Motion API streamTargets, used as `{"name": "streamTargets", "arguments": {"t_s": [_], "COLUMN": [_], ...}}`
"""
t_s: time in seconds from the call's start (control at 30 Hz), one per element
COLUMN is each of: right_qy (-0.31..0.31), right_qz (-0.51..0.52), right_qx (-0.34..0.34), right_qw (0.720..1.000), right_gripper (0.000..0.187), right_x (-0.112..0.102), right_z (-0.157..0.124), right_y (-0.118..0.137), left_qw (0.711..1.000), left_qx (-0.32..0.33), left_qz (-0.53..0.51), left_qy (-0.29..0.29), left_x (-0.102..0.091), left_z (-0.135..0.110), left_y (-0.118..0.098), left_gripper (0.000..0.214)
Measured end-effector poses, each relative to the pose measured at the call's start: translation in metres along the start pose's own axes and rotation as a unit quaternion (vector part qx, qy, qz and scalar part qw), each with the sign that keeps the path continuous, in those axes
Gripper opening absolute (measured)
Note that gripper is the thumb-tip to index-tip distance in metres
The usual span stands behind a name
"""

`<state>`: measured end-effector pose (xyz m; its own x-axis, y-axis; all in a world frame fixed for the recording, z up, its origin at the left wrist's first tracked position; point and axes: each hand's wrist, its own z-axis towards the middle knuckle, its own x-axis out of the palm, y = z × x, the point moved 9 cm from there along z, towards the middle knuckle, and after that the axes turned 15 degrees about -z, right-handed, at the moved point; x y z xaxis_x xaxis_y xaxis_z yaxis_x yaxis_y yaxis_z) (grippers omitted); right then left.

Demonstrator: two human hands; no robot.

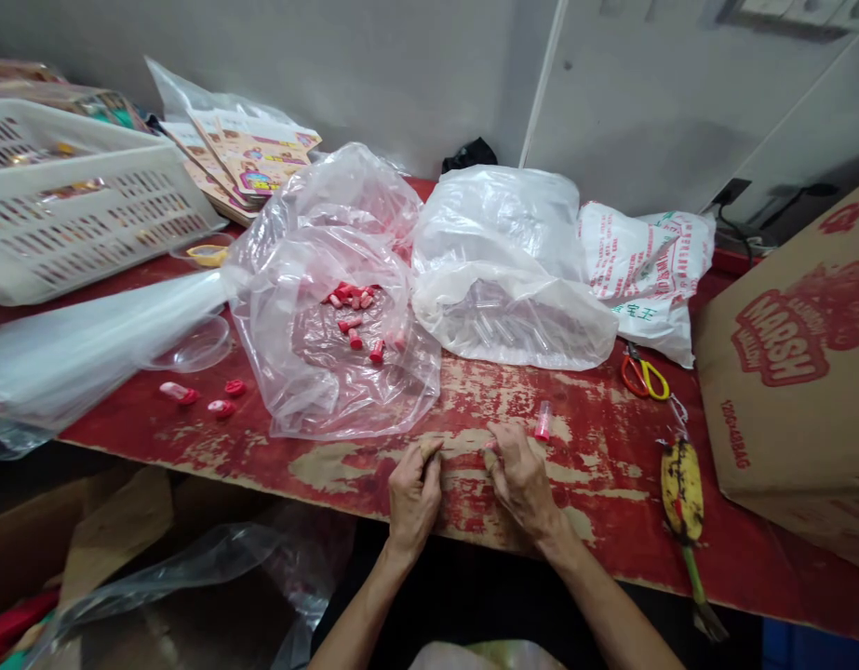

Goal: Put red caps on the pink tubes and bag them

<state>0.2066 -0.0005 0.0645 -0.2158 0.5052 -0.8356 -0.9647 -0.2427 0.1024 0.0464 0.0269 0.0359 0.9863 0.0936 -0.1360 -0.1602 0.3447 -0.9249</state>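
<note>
My left hand (415,489) rests at the front edge of the worn red table, its fingers curled in and the thumb against the index finger. Beside it, my right hand (523,479) pinches thumb and fingers together; a speck of pink shows at the tips, too small to name. Just beyond the right hand stands a small clear tube with a pink base (543,422). An open clear plastic bag (345,400) holds several small red and pink pieces (355,326). Clear tubes (495,328) lie inside a whitish plastic bag (499,214).
Scissors (644,378), a spotted banana (681,489) and a cardboard box (792,391) are at right. A printed white sack (638,261) leans behind. Left are loose pink pieces (221,408), a clear round lid (192,344), a white basket (100,223) and printed cards (251,154).
</note>
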Motion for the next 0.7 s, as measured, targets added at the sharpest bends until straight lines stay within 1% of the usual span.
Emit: {"name": "streamTargets", "arguments": {"t_s": [0.07, 0.13, 0.17, 0.2, 0.23, 0.27, 0.3, 0.33, 0.37, 0.4, 0.43, 0.47, 0.53, 0.63, 0.7], "right_qy": [0.002, 0.046, 0.072, 0.093, 0.105, 0.112, 0.112, 0.112, 0.110, 0.106, 0.102, 0.097, 0.088, 0.077, 0.069], "right_qz": [0.031, 0.090, 0.142, 0.213, 0.300, 0.393, 0.482, 0.558, 0.615, 0.653, 0.676, 0.690, 0.701, 0.700, 0.690], "right_qx": [0.019, 0.045, 0.077, 0.124, 0.182, 0.242, 0.296, 0.336, 0.363, 0.380, 0.391, 0.396, 0.399, 0.401, 0.404], "right_qw": [0.999, 0.994, 0.984, 0.965, 0.930, 0.880, 0.817, 0.751, 0.691, 0.646, 0.616, 0.598, 0.585, 0.586, 0.596], "right_gripper": [0.042, 0.040, 0.038, 0.037, 0.037, 0.038, 0.040, 0.043, 0.046, 0.048, 0.050, 0.051, 0.050, 0.047, 0.044], "right_x": [0.001, 0.009, 0.012, 0.015, 0.018, 0.021, 0.025, 0.028, 0.030, 0.031, 0.032, 0.033, 0.035, 0.039, 0.040], "right_z": [0.000, 0.002, 0.003, 0.003, 0.002, -0.001, -0.005, -0.008, -0.011, -0.014, -0.016, -0.017, -0.019, -0.021, -0.022], "right_y": [-0.003, -0.006, -0.010, -0.016, -0.023, -0.029, -0.032, -0.033, -0.033, -0.032, -0.032, -0.032, -0.032, -0.034, -0.037], "left_qw": [1.000, 1.000, 1.000, 1.000, 1.000, 1.000, 1.000, 1.000, 1.000, 1.000, 1.000, 1.000, 1.000, 1.000, 1.000], "left_qx": [0.004, 0.009, 0.011, 0.013, 0.014, 0.014, 0.013, 0.012, 0.010, 0.010, 0.009, 0.009, 0.008, 0.008, 0.008], "left_qz": [0.000, 0.002, 0.002, 0.002, 0.002, 0.001, 0.000, -0.001, -0.001, -0.001, -0.001, -0.001, -0.003, -0.004, -0.003], "left_qy": [0.000, -0.001, -0.001, 0.000, 0.000, 0.002, 0.003, 0.004, 0.003, 0.003, 0.004, 0.005, 0.007, 0.009, 0.008], "left_x": [0.000, 0.000, 0.000, 0.000, 0.000, 0.000, 0.000, 0.000, 0.000, 0.000, -0.001, 0.000, 0.000, 0.001, 0.001], "left_z": [0.000, 0.000, 0.000, 0.000, 0.000, 0.000, 0.000, -0.001, -0.001, -0.001, -0.001, -0.001, -0.001, -0.001, -0.001], "left_y": [0.000, -0.001, -0.001, -0.001, -0.001, -0.001, -0.001, 0.000, 0.000, 0.001, 0.001, 0.001, 0.002, 0.002, 0.002], "left_gripper": [0.021, 0.021, 0.021, 0.022, 0.022, 0.021, 0.021, 0.021, 0.021, 0.020, 0.020, 0.020, 0.020, 0.020, 0.019]}}
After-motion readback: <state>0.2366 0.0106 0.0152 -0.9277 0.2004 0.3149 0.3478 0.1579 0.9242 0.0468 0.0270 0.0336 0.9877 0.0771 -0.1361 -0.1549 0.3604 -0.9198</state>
